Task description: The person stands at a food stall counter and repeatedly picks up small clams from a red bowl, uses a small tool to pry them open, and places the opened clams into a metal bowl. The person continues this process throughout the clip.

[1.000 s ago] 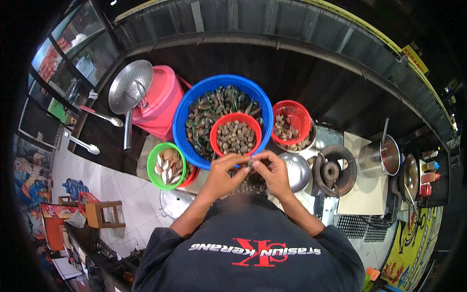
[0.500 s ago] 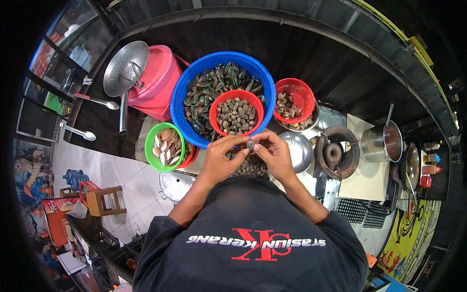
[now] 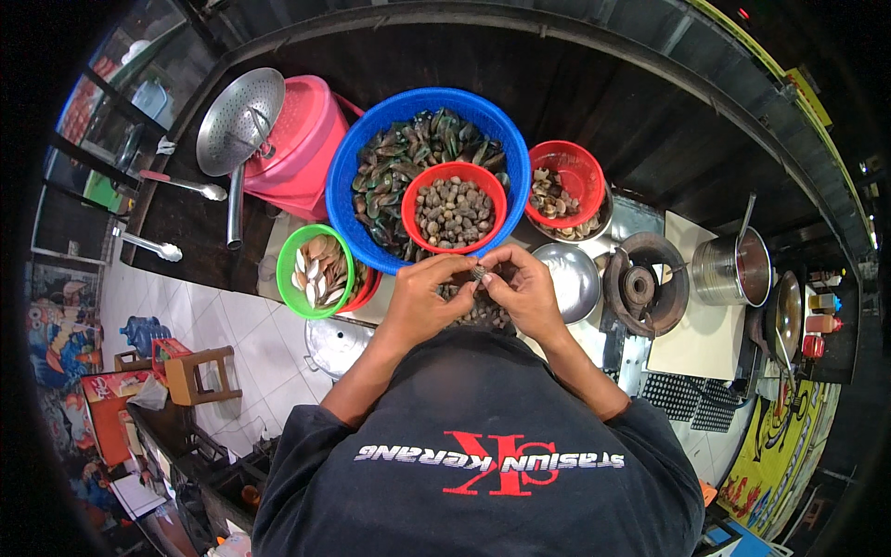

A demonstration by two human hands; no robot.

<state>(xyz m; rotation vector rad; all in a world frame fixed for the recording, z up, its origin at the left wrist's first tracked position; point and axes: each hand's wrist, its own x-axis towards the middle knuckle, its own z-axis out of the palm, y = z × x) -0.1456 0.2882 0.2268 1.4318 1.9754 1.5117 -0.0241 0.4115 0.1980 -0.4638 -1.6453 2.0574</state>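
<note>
A small ribbed cockle (image 3: 478,273) is pinched between the fingertips of my right hand (image 3: 522,290). My left hand (image 3: 423,297) closes on the same cockle from the other side, its thumb and forefinger meeting there. More loose cockles (image 3: 484,314) lie below my hands, partly hidden by them and by my shirt. Just beyond my fingers, a red basket of cockles (image 3: 455,212) sits inside a large blue basket (image 3: 336,190), on top of dark green mussels (image 3: 394,162).
Left are a green basket of pale clams (image 3: 320,271), a pink bucket (image 3: 302,139) with a metal strainer (image 3: 243,119), and tongs (image 3: 153,245). Right are a red basket (image 3: 580,176) with shells, a metal bowl (image 3: 571,278), a burner (image 3: 640,288) and a steel pot (image 3: 719,271).
The whole view has shifted slightly. Both hands stay together at the cockle, with small changes in the fingertips; the left thumb sits a little lower and farther from the cockle.
</note>
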